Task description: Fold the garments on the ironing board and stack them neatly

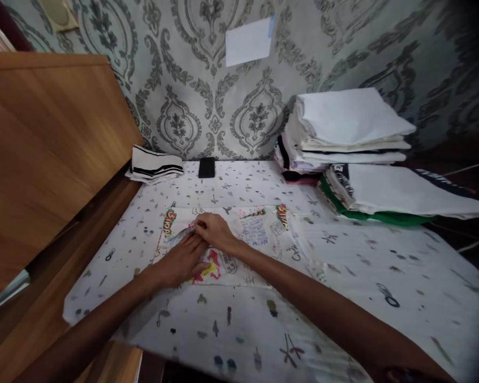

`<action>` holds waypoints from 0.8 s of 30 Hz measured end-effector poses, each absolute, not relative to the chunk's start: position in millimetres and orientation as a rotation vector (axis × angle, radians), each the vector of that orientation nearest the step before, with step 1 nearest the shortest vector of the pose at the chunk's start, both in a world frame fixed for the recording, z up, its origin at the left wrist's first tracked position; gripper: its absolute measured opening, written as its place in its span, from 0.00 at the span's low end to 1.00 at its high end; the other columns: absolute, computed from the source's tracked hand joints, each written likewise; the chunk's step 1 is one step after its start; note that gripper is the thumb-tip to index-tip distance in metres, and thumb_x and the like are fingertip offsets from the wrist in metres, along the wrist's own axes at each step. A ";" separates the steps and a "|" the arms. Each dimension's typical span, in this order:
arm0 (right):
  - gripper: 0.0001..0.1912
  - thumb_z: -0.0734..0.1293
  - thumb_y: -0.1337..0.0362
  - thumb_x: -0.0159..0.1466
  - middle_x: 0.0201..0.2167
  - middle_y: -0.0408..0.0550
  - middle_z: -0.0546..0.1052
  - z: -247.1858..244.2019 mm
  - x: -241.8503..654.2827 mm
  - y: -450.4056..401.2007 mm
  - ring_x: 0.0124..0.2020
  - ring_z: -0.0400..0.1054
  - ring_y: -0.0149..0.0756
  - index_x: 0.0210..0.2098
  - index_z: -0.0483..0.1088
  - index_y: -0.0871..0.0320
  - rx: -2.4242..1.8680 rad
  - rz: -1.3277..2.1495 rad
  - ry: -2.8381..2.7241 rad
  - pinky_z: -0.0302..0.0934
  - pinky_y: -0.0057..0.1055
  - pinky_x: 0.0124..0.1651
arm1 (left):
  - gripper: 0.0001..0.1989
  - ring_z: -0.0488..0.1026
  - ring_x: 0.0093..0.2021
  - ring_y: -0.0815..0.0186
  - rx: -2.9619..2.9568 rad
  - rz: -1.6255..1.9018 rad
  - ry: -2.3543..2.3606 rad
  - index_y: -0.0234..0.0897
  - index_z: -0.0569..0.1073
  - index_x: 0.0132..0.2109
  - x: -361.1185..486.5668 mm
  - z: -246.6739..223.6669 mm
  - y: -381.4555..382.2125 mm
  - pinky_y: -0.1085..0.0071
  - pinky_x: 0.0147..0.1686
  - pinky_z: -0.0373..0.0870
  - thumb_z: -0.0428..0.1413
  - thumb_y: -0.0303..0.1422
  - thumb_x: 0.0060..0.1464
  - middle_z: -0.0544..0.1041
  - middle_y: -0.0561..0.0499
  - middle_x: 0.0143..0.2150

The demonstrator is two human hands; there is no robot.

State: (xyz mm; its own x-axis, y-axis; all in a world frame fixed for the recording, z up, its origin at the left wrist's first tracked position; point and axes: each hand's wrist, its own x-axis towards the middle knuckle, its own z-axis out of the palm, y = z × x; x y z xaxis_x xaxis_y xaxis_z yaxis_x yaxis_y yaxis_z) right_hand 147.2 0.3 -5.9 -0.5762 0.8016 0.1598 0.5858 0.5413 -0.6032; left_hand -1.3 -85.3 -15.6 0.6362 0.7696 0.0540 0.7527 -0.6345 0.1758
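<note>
1. Across the middle of the worktop (339,276), spread almost flat, lies a pale printed cloth (259,226), with both hands on its left half.
2. The left hand (186,258) rests palm down on it, fingers stretched out close together, thumb apart, grasping nothing visible.
3. The right hand (215,233) meets the left fingertips, its fingers curled into a near pinch; whether fabric is caught between them I cannot tell.
4. The cloth should handle as light, limp and hard to break, likely to crease or drag if pulled from one point. A double hold on an edge or corner, with a flat palm steadying the rest, would suit it best.
5. As for containers, none can be made out. Folded fabric sits in open piles: a tall stack (349,119), a lower stack (407,189) beside it, and a small pile (156,162) near the wooden panel (56,154). What lies behind that panel is hidden.
</note>
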 end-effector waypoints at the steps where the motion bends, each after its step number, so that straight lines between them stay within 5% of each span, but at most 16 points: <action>1: 0.09 0.64 0.67 0.66 0.36 0.46 0.79 -5.0 147.2 0.6 0.39 0.71 0.37 0.38 0.77 0.56 -1.114 0.704 -2.324 0.60 0.30 0.42 | 0.29 0.59 0.69 0.50 2.724 0.176 1.271 0.33 0.63 0.65 -2.0 -17.4 -77.8 0.49 0.66 0.58 0.45 0.49 0.67 0.67 0.35 0.65; 4: 0.08 0.65 0.67 0.65 0.35 0.47 0.77 -4.6 146.8 -1.0 0.38 0.69 0.36 0.36 0.77 0.57 -1.058 0.670 -2.268 0.59 0.30 0.42 | 0.33 0.68 0.62 0.46 2.679 0.079 1.307 0.31 0.70 0.57 -8.1 -18.1 -53.9 0.49 0.60 0.66 0.44 0.56 0.64 0.73 0.32 0.59; 9: 0.08 0.65 0.69 0.66 0.33 0.46 0.75 -9.7 144.1 -6.7 0.39 0.69 0.36 0.34 0.76 0.57 -1.013 0.662 -2.253 0.60 0.29 0.42 | 0.31 0.80 0.43 0.52 2.480 -0.080 1.465 0.36 0.77 0.45 -31.8 -14.4 -33.1 0.62 0.43 0.74 0.42 0.57 0.64 0.82 0.40 0.42; 17: 0.07 0.66 0.66 0.66 0.42 0.50 0.78 -18.2 176.4 -13.3 0.49 0.70 0.39 0.41 0.76 0.58 -0.976 0.554 -2.303 0.62 0.33 0.53 | 0.27 0.74 0.59 0.54 2.445 0.150 1.483 0.46 0.74 0.58 -69.1 -10.3 -45.7 0.60 0.56 0.69 0.44 0.53 0.64 0.82 0.48 0.52; 21: 0.10 0.63 0.70 0.65 0.40 0.50 0.79 -13.6 251.1 14.0 0.43 0.72 0.37 0.38 0.77 0.58 -1.427 0.455 -2.125 0.63 0.31 0.48 | 0.27 0.67 0.65 0.54 2.454 0.257 1.473 0.50 0.71 0.62 -89.6 -23.4 -45.9 0.52 0.67 0.58 0.46 0.54 0.63 0.79 0.51 0.57; 24: 0.11 0.63 0.66 0.66 0.40 0.50 0.80 -10.7 311.8 37.8 0.41 0.72 0.36 0.37 0.78 0.59 -1.890 0.367 -1.805 0.62 0.29 0.42 | 0.34 0.65 0.66 0.48 2.317 0.464 1.574 0.46 0.73 0.60 -110.2 -37.5 -40.0 0.49 0.67 0.58 0.48 0.61 0.56 0.77 0.48 0.60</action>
